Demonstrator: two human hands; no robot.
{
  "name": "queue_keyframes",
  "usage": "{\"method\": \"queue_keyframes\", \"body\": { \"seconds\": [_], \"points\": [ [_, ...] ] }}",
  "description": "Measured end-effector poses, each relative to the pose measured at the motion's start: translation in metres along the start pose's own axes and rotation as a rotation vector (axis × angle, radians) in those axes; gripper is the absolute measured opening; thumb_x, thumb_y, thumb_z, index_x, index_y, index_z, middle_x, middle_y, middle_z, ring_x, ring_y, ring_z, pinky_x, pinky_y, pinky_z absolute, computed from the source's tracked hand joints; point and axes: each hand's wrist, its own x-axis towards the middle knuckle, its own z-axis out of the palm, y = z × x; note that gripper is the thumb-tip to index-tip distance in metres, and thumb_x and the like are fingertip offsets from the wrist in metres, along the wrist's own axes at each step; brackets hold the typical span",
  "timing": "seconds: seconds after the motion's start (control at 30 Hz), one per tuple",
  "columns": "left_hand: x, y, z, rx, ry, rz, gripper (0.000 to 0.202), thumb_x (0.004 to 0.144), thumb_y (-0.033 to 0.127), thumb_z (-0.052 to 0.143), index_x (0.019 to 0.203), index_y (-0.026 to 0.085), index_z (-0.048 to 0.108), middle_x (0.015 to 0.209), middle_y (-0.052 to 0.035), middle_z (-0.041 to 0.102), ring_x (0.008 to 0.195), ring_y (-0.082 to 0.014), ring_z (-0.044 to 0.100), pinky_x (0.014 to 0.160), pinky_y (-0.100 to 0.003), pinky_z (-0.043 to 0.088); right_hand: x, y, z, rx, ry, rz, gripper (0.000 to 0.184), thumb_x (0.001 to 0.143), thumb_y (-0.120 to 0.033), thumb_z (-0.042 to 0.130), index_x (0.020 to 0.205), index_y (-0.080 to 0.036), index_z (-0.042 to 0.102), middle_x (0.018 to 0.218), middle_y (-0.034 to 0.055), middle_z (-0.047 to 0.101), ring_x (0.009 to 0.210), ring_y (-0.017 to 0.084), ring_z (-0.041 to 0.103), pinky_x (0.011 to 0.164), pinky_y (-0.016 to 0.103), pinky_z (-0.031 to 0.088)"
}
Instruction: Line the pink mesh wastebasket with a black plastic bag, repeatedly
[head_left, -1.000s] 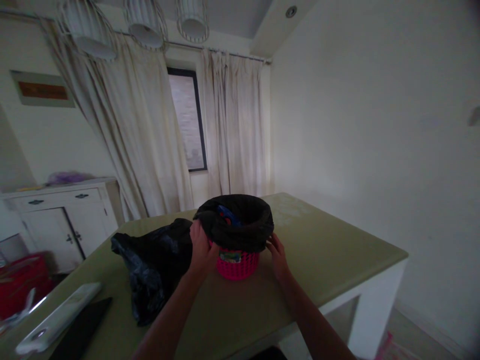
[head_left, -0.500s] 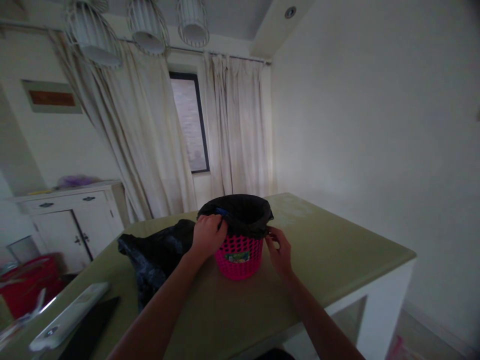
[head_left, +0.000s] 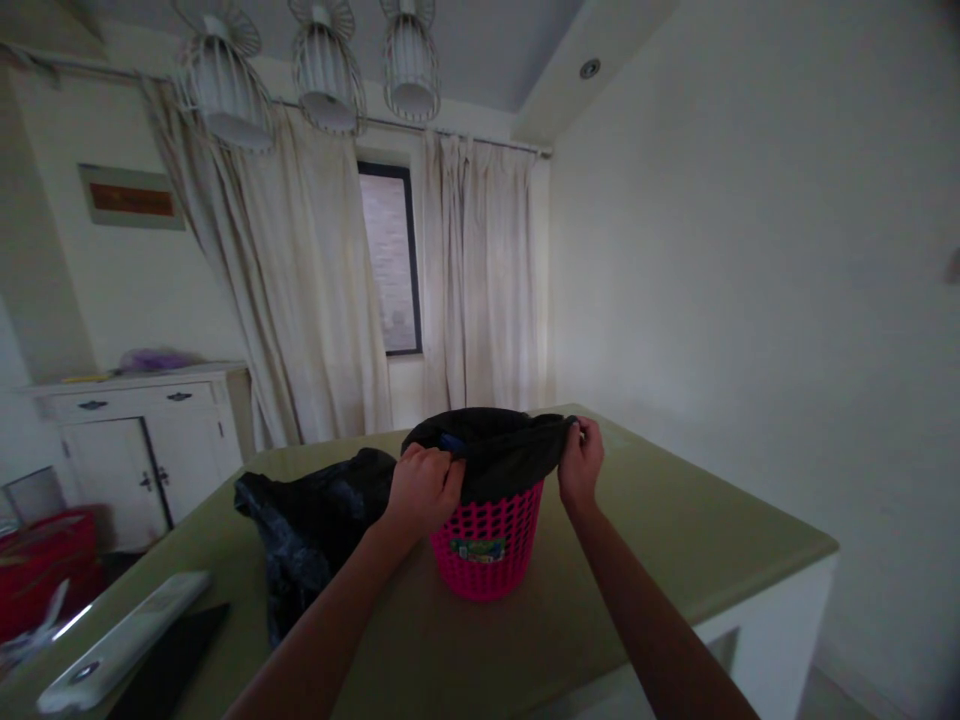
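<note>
A pink perforated plastic basket (head_left: 487,560) with a coloured label stands upright on the table. Its mouth is lined with a black garbage bag (head_left: 502,465), whose edge is folded over the rim. At the near left of the rim, my left hand (head_left: 426,485) is closed around the bag's edge. My right hand (head_left: 581,460) pinches the bag at the right and holds it stretched up and outward from the rim. Inside the mouth, beside my left hand, a small blue patch (head_left: 452,442) shows; what it is I cannot tell.
A crumpled black plastic bag (head_left: 315,525) lies on the green tabletop (head_left: 675,520), left of the basket. Nearer me are a long white object (head_left: 124,640) and a flat dark one (head_left: 172,665). A white cabinet (head_left: 150,430) and a red container (head_left: 49,570) stand beyond the table's left side.
My right hand has moved up and right, pulling the garbage bag's edge away from the rim. My left hand keeps its place on the bag. The view has shifted slightly.
</note>
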Motion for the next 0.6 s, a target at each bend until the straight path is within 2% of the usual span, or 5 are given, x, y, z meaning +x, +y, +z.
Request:
{"method": "queue_keyframes", "body": {
  "seconds": [0.17, 0.23, 0.33, 0.47, 0.6],
  "points": [
    [-0.003, 0.006, -0.007, -0.05, 0.02, 0.081, 0.045, 0.101, 0.027, 0.041, 0.063, 0.018, 0.063, 0.067, -0.0092, 0.071, 0.068, -0.0226, 0.068, 0.075, -0.04, 0.04, 0.064, -0.015, 0.015, -0.344, -0.398, -0.152, 0.02, 0.088, -0.031, 0.051, 0.084, -0.021, 0.068, 0.086, 0.0085, 0.074, 0.084, 0.026, 0.067, 0.084, 0.04, 0.051],
    [-0.002, 0.011, -0.009, -0.046, -0.001, 0.09, 0.044, 0.101, 0.027, 0.042, 0.063, 0.018, 0.064, 0.067, -0.0095, 0.071, 0.067, -0.0226, 0.068, 0.075, -0.041, 0.04, 0.083, -0.033, 0.032, -0.407, -0.494, -0.275, 0.024, 0.091, -0.026, 0.049, 0.09, -0.02, 0.072, 0.092, 0.0103, 0.077, 0.09, 0.027, 0.071, 0.089, 0.041, 0.052],
    [0.0, 0.019, -0.011, -0.028, -0.058, 0.085, 0.044, 0.1, 0.027, 0.043, 0.065, 0.017, 0.066, 0.07, -0.0101, 0.073, 0.07, -0.0232, 0.07, 0.075, -0.041, 0.041, 0.095, -0.072, 0.063, -0.336, -0.634, -0.503, 0.028, 0.096, -0.023, 0.048, 0.099, -0.019, 0.076, 0.105, 0.0109, 0.08, 0.101, 0.026, 0.073, 0.096, 0.041, 0.054],
    [0.003, 0.028, -0.014, 0.024, -0.136, 0.03, 0.046, 0.101, 0.03, 0.041, 0.069, 0.016, 0.071, 0.075, -0.0127, 0.076, 0.076, -0.0257, 0.073, 0.078, -0.041, 0.043, 0.09, -0.129, 0.093, -0.115, -0.686, -0.805, 0.031, 0.104, -0.026, 0.045, 0.112, -0.023, 0.075, 0.124, 0.0066, 0.077, 0.118, 0.021, 0.07, 0.109, 0.04, 0.052],
    [0.005, 0.03, -0.016, 0.033, -0.205, -0.014, 0.048, 0.104, 0.033, 0.037, 0.077, 0.016, 0.074, 0.084, -0.0145, 0.078, 0.083, -0.0287, 0.074, 0.081, -0.043, 0.046, 0.088, -0.171, 0.092, -0.038, -0.711, -1.046, 0.035, 0.11, -0.033, 0.039, 0.116, -0.023, 0.072, 0.135, 0.0086, 0.071, 0.127, 0.019, 0.065, 0.111, 0.04, 0.052]
  ]
}}
